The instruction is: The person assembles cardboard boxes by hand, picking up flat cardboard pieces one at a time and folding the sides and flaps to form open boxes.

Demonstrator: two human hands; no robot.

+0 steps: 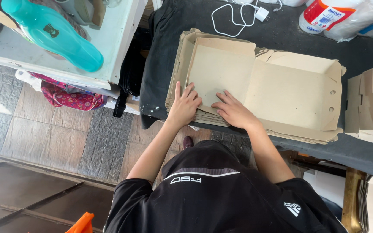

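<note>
A dark table (281, 30) carries a stack of flat cardboard boxes (294, 95), lying across its near edge right in front of you. The top sheet's left flap (219, 64) is folded up and over. Your right hand (234, 111) lies flat on the stack's near edge, fingers spread and pointing left. Your left hand (184, 105) presses down just beside it, fingers loosely together, forefinger stretched along the flap's edge. A teal bottle (52, 32) lies on the white counter (117, 34) well to your left. A white cable (234, 17) sits behind the stack.
</note>
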